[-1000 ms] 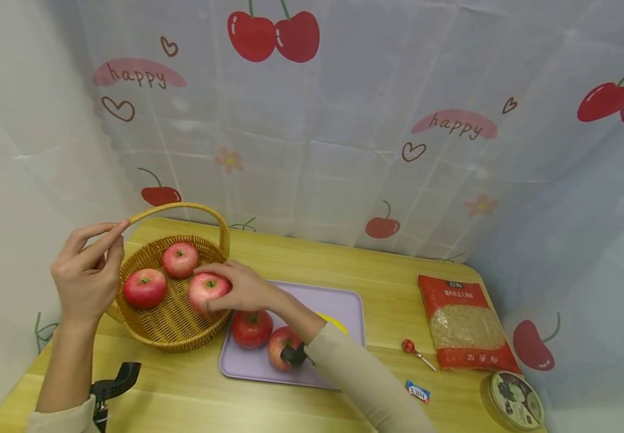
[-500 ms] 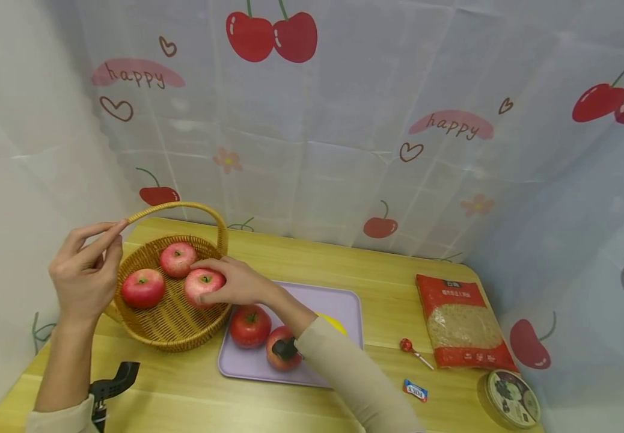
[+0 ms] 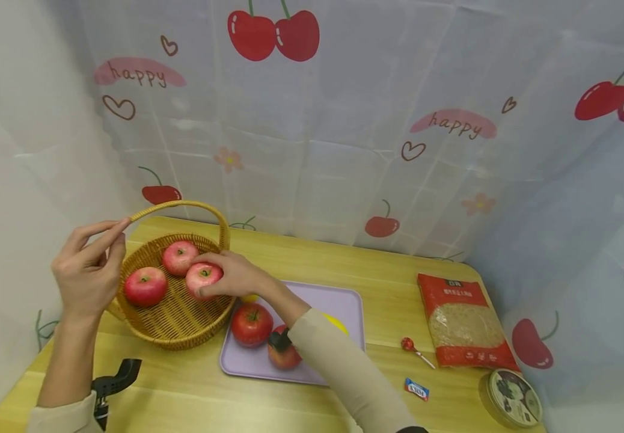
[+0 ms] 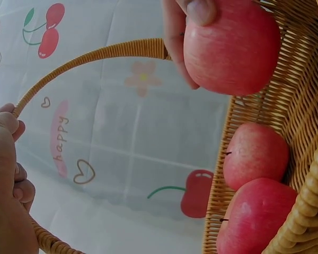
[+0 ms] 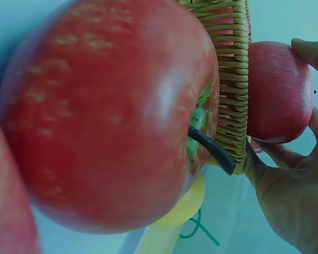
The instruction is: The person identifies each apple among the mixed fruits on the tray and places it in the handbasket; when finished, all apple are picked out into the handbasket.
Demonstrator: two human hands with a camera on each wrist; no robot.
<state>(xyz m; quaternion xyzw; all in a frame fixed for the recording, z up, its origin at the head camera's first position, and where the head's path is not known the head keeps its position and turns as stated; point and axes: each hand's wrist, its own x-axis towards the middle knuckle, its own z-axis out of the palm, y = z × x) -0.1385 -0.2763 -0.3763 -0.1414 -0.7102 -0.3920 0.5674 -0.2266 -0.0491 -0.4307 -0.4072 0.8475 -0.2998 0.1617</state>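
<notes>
Here, apple (image 3: 202, 282) in right hand (image 3: 240, 276), stem (image 3: 205, 273) upward

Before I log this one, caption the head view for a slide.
Left hand pinching the handle, right hand holding an apple over a wicker basket containing two more.

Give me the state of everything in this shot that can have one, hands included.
Left hand: pinching the handle
Right hand: gripping an apple
Held apple: in the right hand
Basket: upright, handle up, two apples inside
Tray: flat, loaded, partly hidden
Bag: lying flat, filled
Lollipop: lying on its side
Candy: wrapped
Tub: lid on
</notes>
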